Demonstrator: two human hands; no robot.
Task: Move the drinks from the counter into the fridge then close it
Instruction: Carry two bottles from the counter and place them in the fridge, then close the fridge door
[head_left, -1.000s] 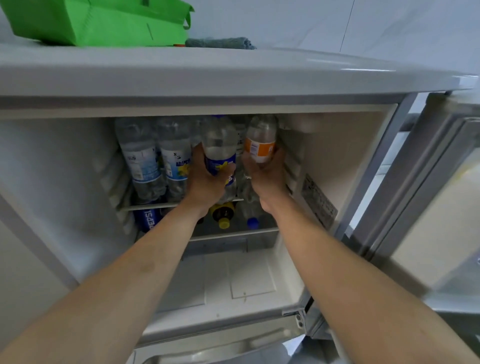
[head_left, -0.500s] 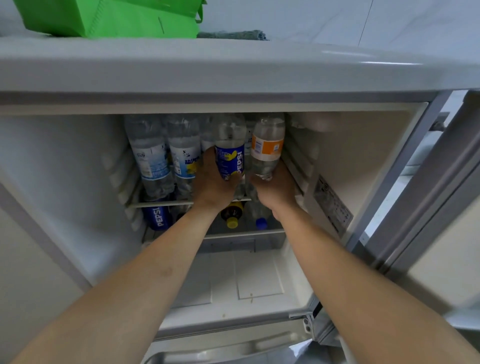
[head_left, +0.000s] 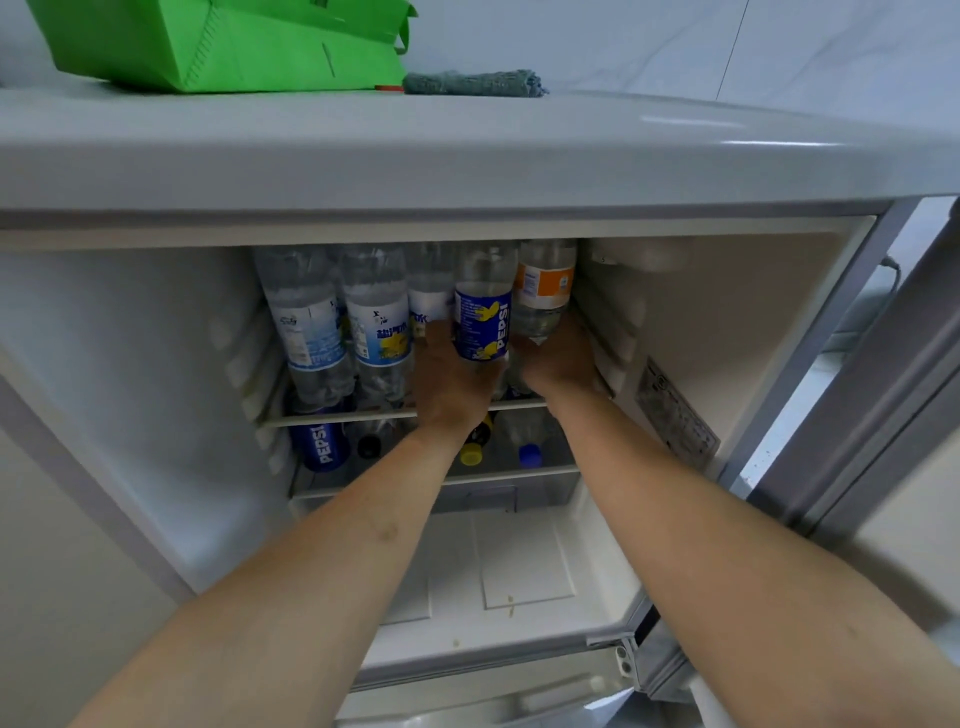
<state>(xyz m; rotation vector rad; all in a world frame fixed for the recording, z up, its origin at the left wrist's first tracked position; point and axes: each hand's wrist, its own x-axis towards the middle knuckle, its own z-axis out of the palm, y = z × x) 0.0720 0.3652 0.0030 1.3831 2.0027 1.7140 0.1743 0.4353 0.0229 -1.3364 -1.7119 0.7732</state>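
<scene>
Both hands reach into the open white fridge (head_left: 156, 395). The left hand (head_left: 453, 387) curls around the base of a clear plastic bottle with a blue Pepsi label (head_left: 484, 312), standing on the upper wire shelf (head_left: 337, 417). The right hand (head_left: 558, 364) grips the bottom of a clear bottle with an orange label (head_left: 545, 286) just beside it, near the right wall. More clear bottles stand to the left. A green bag (head_left: 223, 41) sits on the fridge top.

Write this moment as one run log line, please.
left hand: holds Pepsi bottle | right hand: holds orange-label bottle | place: upper shelf | fridge door: open
</scene>
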